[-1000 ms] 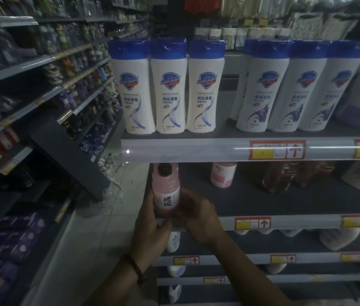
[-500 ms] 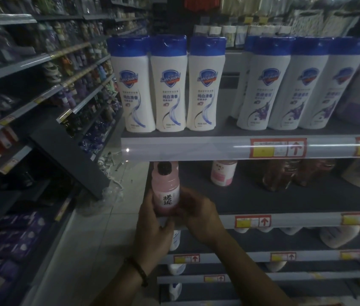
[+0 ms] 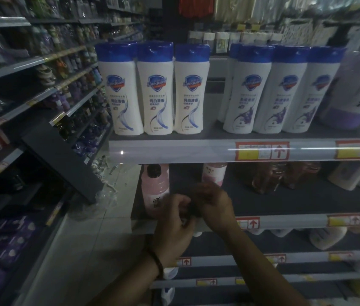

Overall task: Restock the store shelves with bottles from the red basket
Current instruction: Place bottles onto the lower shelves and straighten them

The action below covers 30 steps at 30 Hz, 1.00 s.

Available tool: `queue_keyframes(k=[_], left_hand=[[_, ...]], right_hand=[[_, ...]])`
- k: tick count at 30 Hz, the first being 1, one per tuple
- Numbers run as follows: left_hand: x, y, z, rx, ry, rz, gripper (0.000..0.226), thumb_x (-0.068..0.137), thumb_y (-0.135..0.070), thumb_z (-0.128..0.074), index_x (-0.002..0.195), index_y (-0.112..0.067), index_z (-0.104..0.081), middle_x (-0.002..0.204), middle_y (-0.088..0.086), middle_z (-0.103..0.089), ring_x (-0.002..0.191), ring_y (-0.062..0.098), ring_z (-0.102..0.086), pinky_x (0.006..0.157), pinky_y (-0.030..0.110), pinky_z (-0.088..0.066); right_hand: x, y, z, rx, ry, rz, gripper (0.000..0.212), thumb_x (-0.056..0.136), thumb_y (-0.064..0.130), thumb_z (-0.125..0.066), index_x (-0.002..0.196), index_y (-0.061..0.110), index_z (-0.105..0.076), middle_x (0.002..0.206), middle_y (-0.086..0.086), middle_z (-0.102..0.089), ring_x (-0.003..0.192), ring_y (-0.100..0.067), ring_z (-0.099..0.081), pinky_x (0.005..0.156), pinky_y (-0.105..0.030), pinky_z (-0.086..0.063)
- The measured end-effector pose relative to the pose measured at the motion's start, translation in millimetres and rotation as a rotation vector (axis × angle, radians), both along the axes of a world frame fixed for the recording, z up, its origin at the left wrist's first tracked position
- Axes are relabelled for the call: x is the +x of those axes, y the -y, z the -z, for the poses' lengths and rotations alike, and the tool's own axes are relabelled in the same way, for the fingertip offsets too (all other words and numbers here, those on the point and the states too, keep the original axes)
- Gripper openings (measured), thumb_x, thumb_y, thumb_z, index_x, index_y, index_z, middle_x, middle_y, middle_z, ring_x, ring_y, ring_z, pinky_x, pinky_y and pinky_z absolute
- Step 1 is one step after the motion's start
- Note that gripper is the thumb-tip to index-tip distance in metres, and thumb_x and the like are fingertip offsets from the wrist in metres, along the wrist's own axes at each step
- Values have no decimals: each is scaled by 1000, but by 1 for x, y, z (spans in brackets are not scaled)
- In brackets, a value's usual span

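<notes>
Left hand [image 3: 174, 219] and right hand [image 3: 215, 208] were both wrapped round the pink bottle [image 3: 155, 188] half a second ago. Now they have slipped down and to the right of it. My left fingers are curled in front of the bottle's lower corner, and through the blur I cannot tell whether they still pinch it. My right hand is off the bottle, too smeared by motion to show how far it is spread. The bottle stands upright at the left end of the second shelf [image 3: 285, 203], under the white bottles with blue caps [image 3: 157, 96]. I judge this one placed. Next comes another from the red basket, which is out of view.
</notes>
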<state>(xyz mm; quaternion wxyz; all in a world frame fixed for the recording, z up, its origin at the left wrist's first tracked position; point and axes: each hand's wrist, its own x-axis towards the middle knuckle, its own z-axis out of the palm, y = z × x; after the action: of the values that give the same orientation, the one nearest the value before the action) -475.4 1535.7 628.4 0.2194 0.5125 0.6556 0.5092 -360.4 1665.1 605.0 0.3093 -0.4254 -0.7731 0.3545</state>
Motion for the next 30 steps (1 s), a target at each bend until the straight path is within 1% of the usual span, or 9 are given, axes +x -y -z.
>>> queue_keyframes(k=[2, 5, 9, 13, 15, 19, 23, 25, 30], left_hand=[[5, -14, -9, -19, 53, 12, 42, 92, -3, -72, 117, -33, -54, 113, -21, -59, 105, -6, -62, 85, 10, -52], [10, -37, -17, -76, 67, 30, 48, 94, -8, -73, 120, -41, -48, 114, -29, -56, 109, -3, -61, 85, 11, -52], [17, -67, -19, -154, 120, 82, 58, 95, -13, -72, 127, -49, -40, 118, -35, -48, 125, 4, -54, 105, 29, -50], [23, -90, -19, -178, 169, 91, 66, 89, -12, -76, 133, -49, -43, 129, -23, -56, 131, 9, -55, 112, 40, -49], [26, -99, -19, -187, 175, 89, 70, 85, -12, -79, 133, -50, -44, 130, -20, -59, 132, 10, -56, 113, 42, -49], [31, -109, -19, -198, 172, 65, 69, 82, -14, -82, 124, -54, -46, 123, -24, -60, 126, 6, -57, 109, 36, -49], [34, -113, -8, -207, 112, 9, 74, 80, -25, -83, 145, -25, -48, 135, -5, -63, 126, 18, -62, 108, 44, -52], [37, -112, -10, -213, 108, -4, 76, 82, -23, -83, 149, -18, -47, 139, -1, -61, 128, 20, -61, 109, 42, -51], [44, -104, -25, -215, 196, 37, 72, 75, -24, -75, 141, -38, -50, 135, -7, -62, 126, 13, -58, 109, 46, -51]], right_hand=[[11, -10, -4, -46, -39, 63, 25, 91, 41, -75, 115, 34, -71, 106, 12, -77, 98, -7, -74, 88, -40, -65], [25, -20, -14, -154, -159, 177, 47, 86, 41, -85, 128, 34, -64, 115, 11, -75, 104, -11, -73, 90, -40, -63], [40, -44, -19, -147, -184, 199, 60, 79, 47, -89, 131, 30, -64, 120, 11, -75, 110, -9, -73, 98, -43, -62], [46, -60, -17, -196, -191, 181, 72, 72, 50, -90, 134, 27, -63, 123, 10, -75, 116, -10, -71, 104, -46, -58], [48, -66, -17, -194, -180, 158, 69, 75, 47, -88, 136, 28, -62, 126, 10, -73, 118, -11, -69, 106, -47, -58], [49, -72, -18, -158, -141, 97, 54, 87, 23, -84, 137, 27, -63, 127, 9, -72, 120, -13, -68, 107, -47, -57], [48, -70, -25, -165, -165, 28, 57, 86, 20, -87, 137, 24, -63, 125, 7, -73, 118, -13, -69, 104, -40, -57], [48, -69, -24, -171, -189, 9, 54, 86, 24, -88, 135, 26, -64, 122, 7, -74, 115, -11, -70, 101, -40, -59], [48, -70, -20, -147, -195, -29, 51, 85, 34, -84, 133, 31, -67, 121, 8, -76, 113, -10, -71, 100, -43, -61]])
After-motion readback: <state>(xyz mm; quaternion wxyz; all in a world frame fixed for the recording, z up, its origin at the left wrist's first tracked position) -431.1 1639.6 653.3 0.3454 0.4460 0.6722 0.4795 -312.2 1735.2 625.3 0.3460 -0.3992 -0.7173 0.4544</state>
